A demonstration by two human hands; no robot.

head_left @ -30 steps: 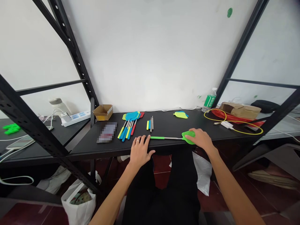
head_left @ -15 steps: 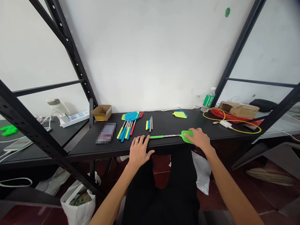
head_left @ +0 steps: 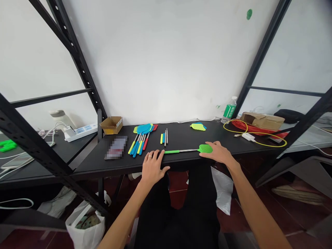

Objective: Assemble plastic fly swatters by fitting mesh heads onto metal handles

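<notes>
A green fly swatter (head_left: 188, 150) lies along the front of the black table, with a green handle, a silver rod and a perforated head. My right hand (head_left: 217, 152) grips the head's right end, thumb on the near edge and fingers on the far edge. Spread over the table's front edge, my left hand (head_left: 152, 167) is open, its index fingertip touching the handle's end. Behind it lie loose yellow and blue handles (head_left: 162, 138) and silver rods (head_left: 166, 138). A pile of assembled fly swatters (head_left: 141, 138) lies to the left. Loose swatter heads (head_left: 198, 127) lie at the back.
An open cardboard box (head_left: 112, 125) and a blurred flat object (head_left: 116, 147) are at the left. A water bottle (head_left: 229, 110) stands at the back right beside a yellow cable (head_left: 269, 145). Black shelf posts (head_left: 261, 52) frame both sides; a white wall rises behind.
My right thumb has moved from the top of the green head to its near edge. The left hand stays at the handle's end. The view has shifted slightly.
</notes>
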